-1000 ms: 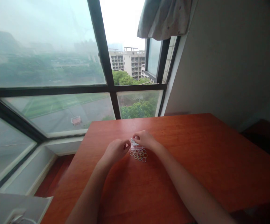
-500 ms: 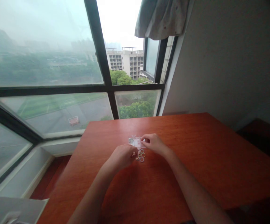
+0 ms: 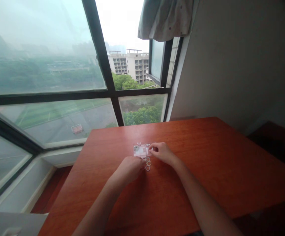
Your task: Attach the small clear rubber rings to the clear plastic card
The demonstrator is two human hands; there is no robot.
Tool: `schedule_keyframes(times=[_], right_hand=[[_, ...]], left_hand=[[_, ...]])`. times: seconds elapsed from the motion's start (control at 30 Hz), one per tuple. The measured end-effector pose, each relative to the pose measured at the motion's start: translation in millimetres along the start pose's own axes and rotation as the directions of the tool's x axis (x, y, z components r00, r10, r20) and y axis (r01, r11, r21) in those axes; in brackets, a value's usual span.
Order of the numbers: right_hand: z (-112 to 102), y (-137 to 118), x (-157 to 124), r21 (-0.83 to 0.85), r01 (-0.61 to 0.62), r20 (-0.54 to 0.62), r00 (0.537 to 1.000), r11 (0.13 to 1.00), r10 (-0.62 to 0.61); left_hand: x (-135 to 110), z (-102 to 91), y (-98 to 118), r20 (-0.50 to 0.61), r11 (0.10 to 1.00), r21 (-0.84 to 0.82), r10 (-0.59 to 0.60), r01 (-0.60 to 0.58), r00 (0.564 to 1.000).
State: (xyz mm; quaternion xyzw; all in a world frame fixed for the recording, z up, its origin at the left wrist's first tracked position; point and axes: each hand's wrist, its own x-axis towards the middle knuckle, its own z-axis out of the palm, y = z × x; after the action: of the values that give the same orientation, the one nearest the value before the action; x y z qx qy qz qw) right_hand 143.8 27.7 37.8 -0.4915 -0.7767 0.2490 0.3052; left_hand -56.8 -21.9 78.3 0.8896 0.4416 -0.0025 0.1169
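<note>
Since a second ago, the left hand [image 3: 131,167] has moved from beside the clear plastic case [image 3: 140,152] to the rings [image 3: 147,168] in front of it, and the right hand [image 3: 163,152] has shifted to the case's right edge. Fingers of the left hand curl down over the left part of the rings, hiding some of them; whether they grip one, I cannot tell. On the right hand, thumb and forefinger form a narrow loop, their tips at the case, though whether they pinch it is too small to make out. The case lies on the worktop [image 3: 182,183], between the hands and just beyond the rings, with small pieces [image 3: 137,148] at its far left corner. Behind the worktop stands a dark window frame [image 3: 111,93], with a curtain [image 3: 165,19] hanging at its upper right.
</note>
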Motion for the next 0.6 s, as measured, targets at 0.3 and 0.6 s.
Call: schedule_keyframes(times=[0.3, 0.6], right_hand=[[1, -4, -1, 0.001, -0.010, 0.020, 1.000, 1.000, 0.010], [1, -4, -2, 0.005, -0.004, 0.036, 0.999, 1.000, 0.004]], left_hand=[[2, 0.9, 1, 0.019, 1.000, 0.002, -0.028, 0.028, 0.999], [-3, -13.6, -15, -0.088, 0.986, -0.166, -0.027, 0.012, 0.996]])
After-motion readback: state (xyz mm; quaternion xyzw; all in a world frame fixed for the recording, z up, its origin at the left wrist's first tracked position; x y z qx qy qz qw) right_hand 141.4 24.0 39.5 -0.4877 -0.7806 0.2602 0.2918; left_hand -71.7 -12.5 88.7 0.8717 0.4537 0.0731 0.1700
